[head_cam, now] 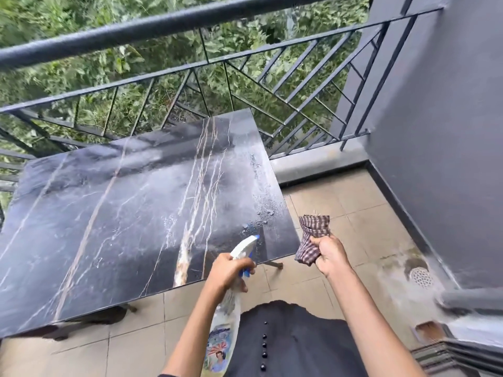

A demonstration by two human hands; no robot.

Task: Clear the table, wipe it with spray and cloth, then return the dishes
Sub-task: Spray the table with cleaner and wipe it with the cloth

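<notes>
Left grip (227,270) is wrapped round the neck of the white plastic spray bottle with the blue trigger (228,319), nozzle pointing in over the near right corner of the dark, marble-veined table (122,213). Right grip (330,257) clutches a bunched brown-and-white checked cloth (313,235), held off the table just past its right edge, above the beige tiled floor (353,202). Wet droplets (262,213) bead along the right edge. A black metal railing (190,20) runs beyond the far edge.
</notes>
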